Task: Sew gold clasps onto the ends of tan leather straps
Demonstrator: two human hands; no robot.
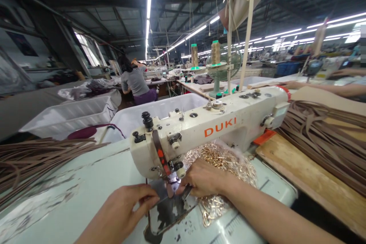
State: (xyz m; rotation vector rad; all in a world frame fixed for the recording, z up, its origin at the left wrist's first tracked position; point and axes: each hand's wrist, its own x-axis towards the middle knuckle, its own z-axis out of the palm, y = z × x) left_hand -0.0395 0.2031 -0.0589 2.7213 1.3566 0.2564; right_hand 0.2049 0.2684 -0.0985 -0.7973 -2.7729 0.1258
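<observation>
A white DUKI sewing machine stands across the worktable. Its lit needle and presser foot area lies between my hands. My right hand is right beside the presser foot, fingers closed on a short dark brown strap whose end shows below them. To the left of the needle plate is my left hand, thumb and forefinger brought together; what they pinch, if anything, is too small to make out. Behind my right wrist, gold metal clasps lie heaped in clear plastic under the machine arm.
Brown straps are piled on the right beside a wooden board; more straps lie at left. White plastic bins stand behind the table. Thread cones rise beyond the machine. One person sits ahead; another's arm reaches in at right.
</observation>
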